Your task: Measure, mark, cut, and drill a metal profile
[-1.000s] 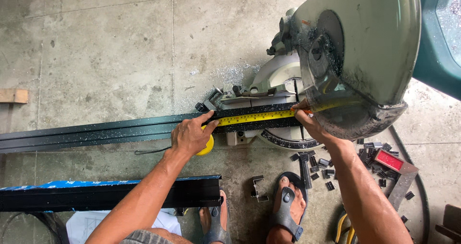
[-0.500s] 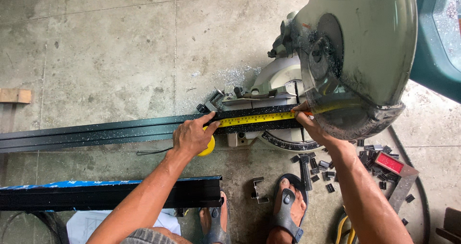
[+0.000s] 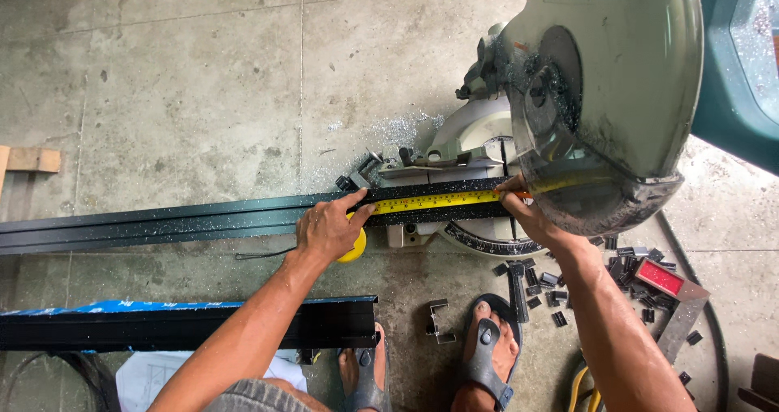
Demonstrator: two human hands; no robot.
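Both hands stretch a yellow tape measure along the long dark metal profile on the saw bed: the left hand closed on the case, the right hand pinching the tape end beside the miter saw guard. This profile looks stiff, rather light and slippery with chips, so it is best gripped near the saw fence. Small offcuts, a second profile and sandalled feet crowd the concrete floor.

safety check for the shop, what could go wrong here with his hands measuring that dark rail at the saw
The right hand pins the yellow tape on the dark rail right under the saw's blade guard, so an accidental start could catch fingers. Feet in open sandals stand among metal offcuts, a cut risk.
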